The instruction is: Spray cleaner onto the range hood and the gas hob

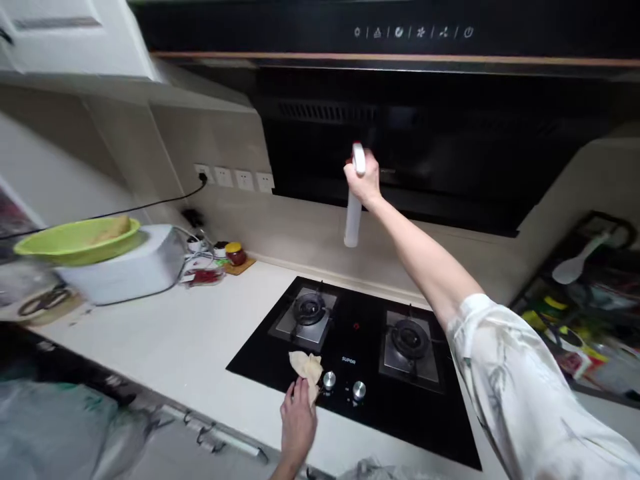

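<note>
Raised in front of the black range hood panel (pixel 425 160), my right hand (pixel 367 179) is wrapped round the neck of a white spray bottle (pixel 353 220). The bottle hangs upright with its nozzle end facing the panel's side of the room. Lower down, my left hand (pixel 299 417) rests at the front edge of the black gas stove (pixel 360 427), its fingers closed on a cream cloth (pixel 306 367). That cloth lies crumpled on the glass, just left of the two silver knobs (pixel 329 381).
Two burners (pixel 410 339) stand on the stove. Left on the white counter (pixel 200 333) are a white box (pixel 135 273) bearing a green basin (pixel 83 243), a jar (pixel 235 253) and cables. At the right, a rack (pixel 595 287) holds a white ladle and packages. The hood's control strip (pixel 413 32) juts out above.
</note>
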`<state>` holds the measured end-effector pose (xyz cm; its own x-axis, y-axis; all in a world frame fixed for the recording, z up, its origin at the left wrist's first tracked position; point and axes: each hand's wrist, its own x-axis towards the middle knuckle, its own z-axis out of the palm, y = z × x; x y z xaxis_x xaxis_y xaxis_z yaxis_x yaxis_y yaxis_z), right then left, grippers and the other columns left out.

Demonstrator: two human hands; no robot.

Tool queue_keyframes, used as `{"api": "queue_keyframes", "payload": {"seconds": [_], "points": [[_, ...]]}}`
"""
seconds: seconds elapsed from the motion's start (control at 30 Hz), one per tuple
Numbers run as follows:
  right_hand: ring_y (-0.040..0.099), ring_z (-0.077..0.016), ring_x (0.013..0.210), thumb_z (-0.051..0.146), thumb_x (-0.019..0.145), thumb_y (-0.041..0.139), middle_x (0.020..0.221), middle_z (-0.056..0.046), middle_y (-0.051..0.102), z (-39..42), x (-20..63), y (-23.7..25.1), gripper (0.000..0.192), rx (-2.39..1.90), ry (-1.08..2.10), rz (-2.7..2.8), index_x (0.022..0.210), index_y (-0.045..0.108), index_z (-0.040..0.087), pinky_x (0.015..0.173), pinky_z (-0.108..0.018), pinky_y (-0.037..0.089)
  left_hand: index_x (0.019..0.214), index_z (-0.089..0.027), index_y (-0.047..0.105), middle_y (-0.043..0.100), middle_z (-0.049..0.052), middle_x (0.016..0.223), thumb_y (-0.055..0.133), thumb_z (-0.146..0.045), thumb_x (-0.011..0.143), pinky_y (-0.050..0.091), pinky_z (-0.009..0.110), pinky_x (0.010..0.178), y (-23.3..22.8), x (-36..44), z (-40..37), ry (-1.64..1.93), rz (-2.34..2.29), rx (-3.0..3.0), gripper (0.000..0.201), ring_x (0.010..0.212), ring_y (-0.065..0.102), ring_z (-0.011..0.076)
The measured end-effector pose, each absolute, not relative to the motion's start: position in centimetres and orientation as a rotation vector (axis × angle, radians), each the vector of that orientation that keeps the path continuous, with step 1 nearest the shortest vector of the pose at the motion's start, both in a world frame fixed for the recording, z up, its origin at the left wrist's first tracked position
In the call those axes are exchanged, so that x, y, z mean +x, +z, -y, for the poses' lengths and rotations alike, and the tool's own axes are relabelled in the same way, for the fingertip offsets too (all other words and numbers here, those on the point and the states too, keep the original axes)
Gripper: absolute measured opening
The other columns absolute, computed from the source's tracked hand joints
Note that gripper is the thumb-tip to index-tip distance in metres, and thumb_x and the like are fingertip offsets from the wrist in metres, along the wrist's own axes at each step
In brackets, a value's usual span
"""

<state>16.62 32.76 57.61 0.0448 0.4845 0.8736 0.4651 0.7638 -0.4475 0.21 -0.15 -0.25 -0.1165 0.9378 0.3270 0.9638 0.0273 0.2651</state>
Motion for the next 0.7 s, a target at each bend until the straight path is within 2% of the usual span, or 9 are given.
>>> {"api": "queue_keyframes", "payload": {"seconds": [0.17, 0.53, 0.7], "points": [[0.065, -0.0271, 0.110, 0.027, 0.091, 0.063, 0.089, -0.005, 0.058, -34.6, 10.5, 58.2, 0.022, -0.903, 0.091, 1.631, 0.095, 0.043, 0.022, 0.109, -0.049, 0.053, 0.147, -0.012, 0.065, 0.061, 0.014, 0.152, 0.048, -0.007, 0.098, 0.045, 0.043, 0.112, -0.4, 0.3, 0.3, -0.683, 2.243, -2.034, 0.052, 0.143, 0.048, 0.0296], [0.064, -0.0337, 0.120, 0.029, 0.092, 0.063, 0.106, -0.011, 0.063, -37.9, 0.3, 60.4, 0.025, -0.964, 0.257, 1.751, 0.109, 0.046, 0.020, 0.110, -0.063, 0.050, 0.146, -0.016, 0.068, 0.060, 0.013, 0.154, 0.058, -0.010, 0.094, 0.042, 0.040, 0.114, -3.2, 0.6, 0.1, -0.755, 2.287, -1.991, 0.053, 0.145, 0.047, 0.0292], [0.065, -0.0350, 0.119, 0.035, 0.090, 0.065, 0.101, -0.011, 0.064, -38.3, 0.3, 57.5, 0.027, -0.946, 0.337, 1.667, 0.110, 0.053, 0.020, 0.108, -0.061, 0.052, 0.144, -0.018, 0.070, 0.062, 0.011, 0.152, 0.063, -0.009, 0.090, 0.043, 0.038, 0.111, -3.0, 0.7, 0.2, -0.782, 2.272, -1.973, 0.055, 0.143, 0.049, 0.0293]]}}
